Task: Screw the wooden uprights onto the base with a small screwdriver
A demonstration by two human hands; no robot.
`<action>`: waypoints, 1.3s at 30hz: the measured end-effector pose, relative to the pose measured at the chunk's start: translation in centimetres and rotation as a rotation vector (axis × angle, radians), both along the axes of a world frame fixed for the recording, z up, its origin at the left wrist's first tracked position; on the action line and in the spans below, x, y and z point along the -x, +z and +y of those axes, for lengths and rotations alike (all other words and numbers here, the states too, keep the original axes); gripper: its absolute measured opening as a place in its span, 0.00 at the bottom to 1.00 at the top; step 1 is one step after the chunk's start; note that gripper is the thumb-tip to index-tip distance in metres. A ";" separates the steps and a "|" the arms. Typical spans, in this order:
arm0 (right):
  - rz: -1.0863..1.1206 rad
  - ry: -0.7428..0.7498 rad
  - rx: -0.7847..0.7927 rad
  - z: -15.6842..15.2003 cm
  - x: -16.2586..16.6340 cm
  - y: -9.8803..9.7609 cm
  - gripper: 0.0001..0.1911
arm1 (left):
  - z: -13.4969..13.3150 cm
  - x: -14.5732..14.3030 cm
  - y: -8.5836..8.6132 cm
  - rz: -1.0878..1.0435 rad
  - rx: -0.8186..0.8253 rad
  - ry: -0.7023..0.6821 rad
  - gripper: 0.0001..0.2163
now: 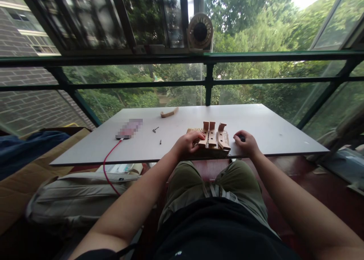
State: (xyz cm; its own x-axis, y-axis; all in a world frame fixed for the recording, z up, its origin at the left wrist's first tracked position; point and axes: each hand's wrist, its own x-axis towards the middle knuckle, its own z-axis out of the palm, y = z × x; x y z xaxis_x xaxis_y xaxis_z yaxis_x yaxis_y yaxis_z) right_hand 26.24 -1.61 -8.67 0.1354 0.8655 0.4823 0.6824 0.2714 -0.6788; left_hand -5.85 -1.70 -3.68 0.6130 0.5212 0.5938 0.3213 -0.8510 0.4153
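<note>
A small wooden assembly (214,137) of three upright slats on a flat base sits at the near edge of the white table (267,127). My left hand (190,141) grips its left side, fingers curled over the wood. My right hand (246,142) rests just to the right of the assembly, fingers closed around a small dark object (241,138) that I cannot make out. Both forearms reach in from below.
A curved wooden piece (169,112) lies at the table's far side. Two small screws (155,130) lie left of centre. A flat device (129,129) with a red cable (109,161) sits at the left. A grey bag (76,191) and cardboard box (17,176) are on the floor to the left.
</note>
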 end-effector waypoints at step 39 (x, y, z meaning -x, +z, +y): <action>-0.028 -0.011 0.015 -0.1 0.1 0.1 0.11 | -0.7 -0.3 0.1 0.004 -0.047 0.115 0.11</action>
